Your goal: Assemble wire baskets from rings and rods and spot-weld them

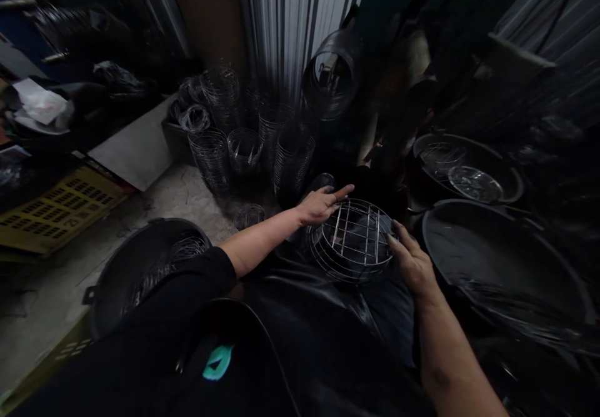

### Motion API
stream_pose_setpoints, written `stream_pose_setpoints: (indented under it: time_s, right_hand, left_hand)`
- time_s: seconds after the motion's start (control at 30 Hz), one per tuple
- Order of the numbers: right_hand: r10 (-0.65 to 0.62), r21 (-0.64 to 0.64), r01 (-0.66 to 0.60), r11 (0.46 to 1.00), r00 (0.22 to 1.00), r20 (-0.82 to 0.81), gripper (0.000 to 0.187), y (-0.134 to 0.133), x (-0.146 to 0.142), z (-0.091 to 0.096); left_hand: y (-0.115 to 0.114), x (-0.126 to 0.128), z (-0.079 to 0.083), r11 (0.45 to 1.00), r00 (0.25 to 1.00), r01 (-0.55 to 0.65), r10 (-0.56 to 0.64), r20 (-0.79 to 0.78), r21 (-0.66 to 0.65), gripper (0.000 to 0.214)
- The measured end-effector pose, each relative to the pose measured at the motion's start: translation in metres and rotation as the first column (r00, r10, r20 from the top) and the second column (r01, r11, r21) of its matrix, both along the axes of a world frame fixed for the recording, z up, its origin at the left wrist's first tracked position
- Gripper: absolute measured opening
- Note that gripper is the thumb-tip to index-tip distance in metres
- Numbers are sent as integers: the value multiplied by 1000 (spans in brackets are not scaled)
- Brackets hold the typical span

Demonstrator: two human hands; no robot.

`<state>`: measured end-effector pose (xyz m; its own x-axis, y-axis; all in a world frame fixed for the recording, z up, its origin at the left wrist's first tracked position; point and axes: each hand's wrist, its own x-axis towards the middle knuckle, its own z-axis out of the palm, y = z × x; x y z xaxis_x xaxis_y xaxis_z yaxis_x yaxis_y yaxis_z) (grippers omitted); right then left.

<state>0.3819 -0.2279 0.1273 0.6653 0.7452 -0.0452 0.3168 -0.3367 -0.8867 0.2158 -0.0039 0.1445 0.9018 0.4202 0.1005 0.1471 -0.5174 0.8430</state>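
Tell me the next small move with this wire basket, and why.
Probably curl both hands round the rim for a firmer hold: the left hand lies on the far rim of the wire basket with fingers stretched out, the right hand only touches the right rim, and the basket sits on the lap.

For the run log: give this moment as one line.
left hand: on wire basket rim | right hand: on opposite rim | basket: over lap | stacked baskets: beyond
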Motion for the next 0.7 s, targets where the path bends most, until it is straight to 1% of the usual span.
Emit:
stream_pose_setpoints:
  time_s: [0.07, 0.13, 0.23, 0.33, 0.43, 0.47, 0.5, 0.57, 0.6, 0.63, 0.7]
  right_hand:
    - [4, 2, -4, 1000, 1000, -31, 65, 0, 2, -3]
    - [0, 6, 0, 1000, 998, -56, 67, 0, 1, -5]
    - [-23, -8, 22, 1000, 997, -74, 70, 1, -4, -4]
    - [-38, -18, 37, 999, 997, -66, 74, 1, -11, -2]
    - [-55, -3, 55, 998, 997, -56, 79, 0, -19, 0]
    - [-68, 1, 68, 998, 996, -50, 80, -1, -23, 1]
    - [-89, 6, 89, 996, 995, -36, 80, -2, -27, 2]
    - [-132, 35, 131, 991, 991, 31, 75, -5, -39, 7]
    - [-147, 64, 142, 988, 986, 83, 70, -6, -46, 11]
    - [-149, 105, 134, 985, 978, 146, 63, -7, -54, 16]
    - [-111, 200, 55, 978, 953, 281, 50, -7, -67, 28]
  left_hand:
    - [1, 0, -4, 1000, 999, 16, -17, 47, 12, 68]
    - [4, 1, -10, 997, 993, 76, -73, 93, -27, 68]
    - [9, 2, -16, 988, 988, 135, -129, 84, -70, 69]
    - [10, 0, -12, 987, 991, 127, -123, 51, -97, 66]
    - [7, -6, -2, 963, 990, 130, -113, 82, -238, 67]
    - [6, -9, 2, 944, 994, 96, -76, 77, -314, 71]
    - [6, -11, 5, 918, 999, 33, -16, 45, -395, 76]
    - [6, -15, 11, 847, 992, -126, 99, -80, -516, 86]
    - [6, -17, 14, 813, 981, -186, 125, -146, -552, 89]
    - [7, -19, 18, 790, 973, -212, 116, -199, -575, 90]
    - [11, -21, 27, 773, 965, -197, 43, -260, -603, 87]
